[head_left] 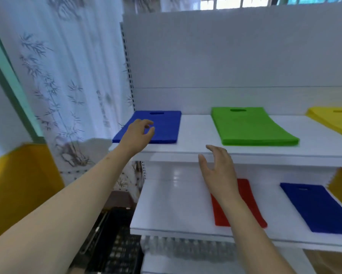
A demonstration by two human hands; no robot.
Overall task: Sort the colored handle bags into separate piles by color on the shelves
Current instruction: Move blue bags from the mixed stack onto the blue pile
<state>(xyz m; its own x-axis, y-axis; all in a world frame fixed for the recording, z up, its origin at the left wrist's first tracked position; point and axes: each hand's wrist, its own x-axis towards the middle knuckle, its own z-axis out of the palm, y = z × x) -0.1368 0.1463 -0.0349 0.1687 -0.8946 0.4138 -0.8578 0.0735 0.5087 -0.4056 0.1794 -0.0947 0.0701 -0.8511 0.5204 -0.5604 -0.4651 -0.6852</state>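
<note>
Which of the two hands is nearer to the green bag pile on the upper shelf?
Right. The right hand is just below-left of the green bag pile; the left hand is farther left, over the upper blue bag pile.

Beneath the left hand [138, 133] a blue pile [162, 126] is seen; beyond the right hand [218, 171], a green pile [251, 126]; farther right, yellow bags [336, 120]; under the right wrist, a red bag [245, 204]; beside it, a blue bag [320, 208]; white shelves [195, 133]; a bamboo-printed curtain [67, 86].
</note>
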